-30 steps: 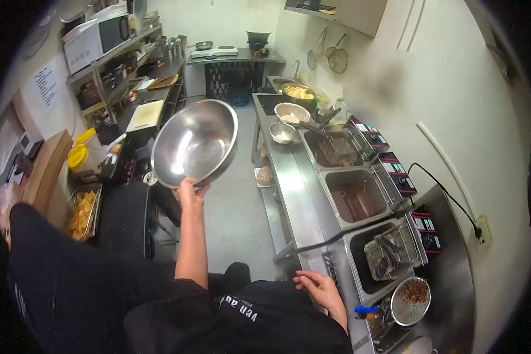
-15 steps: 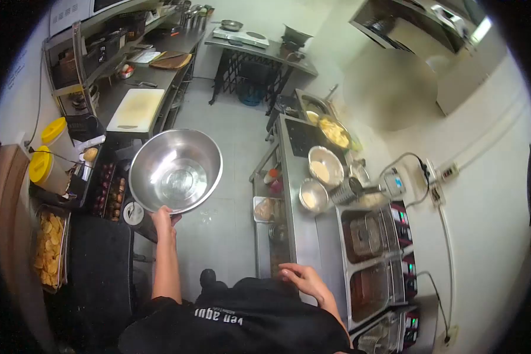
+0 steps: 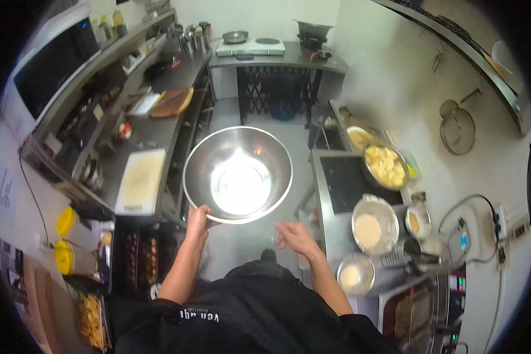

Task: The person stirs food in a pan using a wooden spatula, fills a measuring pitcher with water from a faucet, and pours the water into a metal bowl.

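Note:
A large stainless steel mixing bowl [image 3: 197, 162] is held out in front of me, tilted so its shiny inside faces me; nothing lies in it. At its lower left rim, my left hand [image 3: 199, 222] is closed on the edge, thumb on the inner side and fingers underneath, partly hidden. My right hand [image 3: 295, 237] hangs in the air just below and to the right of the bowl, apart from it. Its fingers are loosely bent and apart, with nothing in them.
On the right counter stand a bowl of yellow chunks [image 3: 385, 166], a bowl of pale powder [image 3: 369, 230], and a black cooktop [image 3: 354, 184]. To the left are a white cutting board [image 3: 140, 182], yellow-lidded containers [image 3: 68, 258] and a tray of chips [image 3: 92, 318]. A sieve [image 3: 458, 131] hangs on the wall.
My view has turned and moved forward along the aisle. The bowl, still in my left hand, has shifted right in view. My right hand has come from the counter edge toward the bowl.

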